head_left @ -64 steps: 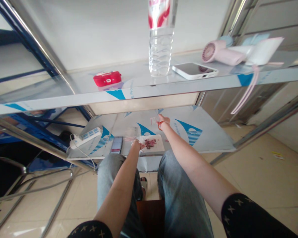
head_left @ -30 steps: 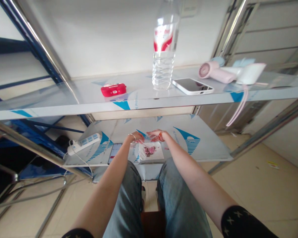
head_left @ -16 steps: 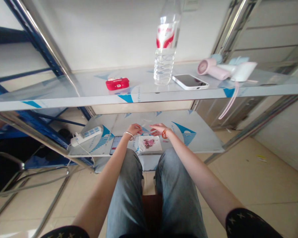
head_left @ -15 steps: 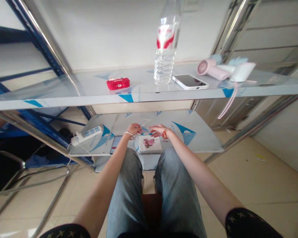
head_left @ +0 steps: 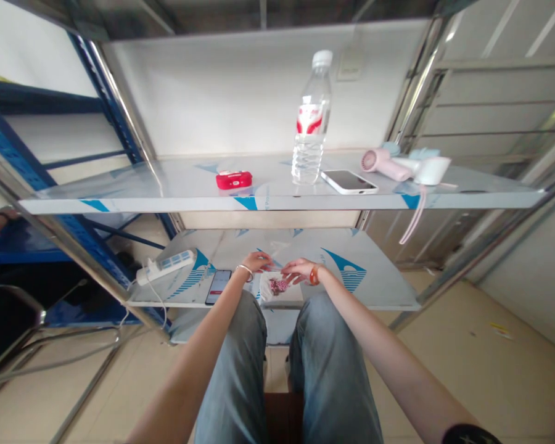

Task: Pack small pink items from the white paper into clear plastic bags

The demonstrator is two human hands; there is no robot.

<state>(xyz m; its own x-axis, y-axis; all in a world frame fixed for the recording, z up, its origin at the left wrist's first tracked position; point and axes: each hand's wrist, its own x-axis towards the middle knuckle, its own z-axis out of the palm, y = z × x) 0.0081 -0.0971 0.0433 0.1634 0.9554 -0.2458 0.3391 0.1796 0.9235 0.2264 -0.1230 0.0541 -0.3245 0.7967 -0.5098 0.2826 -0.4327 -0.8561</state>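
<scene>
hands: 2, left hand (head_left: 258, 262), right hand (head_left: 297, 270) | white tray (head_left: 282, 295) under the fingers: 1 | phones: 2, dark phone (head_left: 218, 287) left of the fingers, white phone (head_left: 349, 181) above | water bottle (head_left: 310, 121): 1 | power strip (head_left: 166, 266): 1 | red case (head_left: 234, 179): 1 | pink hairdryer (head_left: 383, 164): 1

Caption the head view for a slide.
Both hands, left hand and right hand, meet above a white tray of reddish bits on the lower shelf.

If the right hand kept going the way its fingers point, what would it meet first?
Probably the left hand. The right hand points leftward across the lower shelf, just above the white tray of reddish bits. The gap between them looks small, though depth is unclear.
</scene>
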